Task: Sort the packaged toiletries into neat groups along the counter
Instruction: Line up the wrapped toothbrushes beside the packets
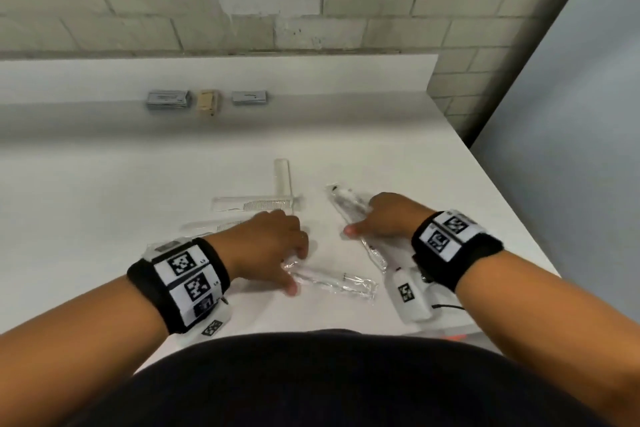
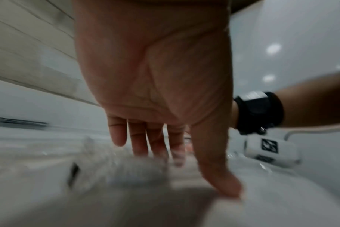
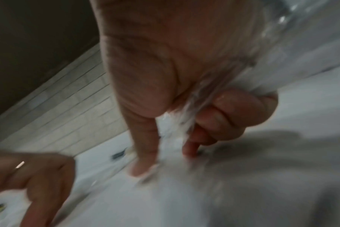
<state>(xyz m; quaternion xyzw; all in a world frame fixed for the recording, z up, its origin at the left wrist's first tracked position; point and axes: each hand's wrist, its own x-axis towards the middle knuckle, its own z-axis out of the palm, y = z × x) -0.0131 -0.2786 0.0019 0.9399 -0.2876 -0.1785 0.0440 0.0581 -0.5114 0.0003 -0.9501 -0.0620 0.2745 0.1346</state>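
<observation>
While bent over the white worktop (image 1: 104, 184), busy with both grips close to the crosswise comb packet (image 1: 256, 203).

Left grip (image 1: 266, 246) just on the near side of that comb packet. Fingers straight and relaxed, thumb and fingertips pressing one end of the near toothbrush packet (image 1: 332, 282), which lies flat, nearer still.

Right grip (image 1: 388, 218) just right of the crosswise comb packet, fingers curled round the slanted toothbrush packet (image 1: 346, 204), with its far end poking out past the knuckles. Lifted or resting: cannot tell.

Lengthwise comb packet (image 1: 282, 177) meets the crosswise one's far edge. Third comb packet (image 1: 214, 225) lies near-left of it, partly under the left grip.

Well beyond the crosswise comb packet, by the wall: left grey stack (image 1: 168, 99), tan packet (image 1: 207, 101), right grey stack (image 1: 249, 97), side by side.
</observation>
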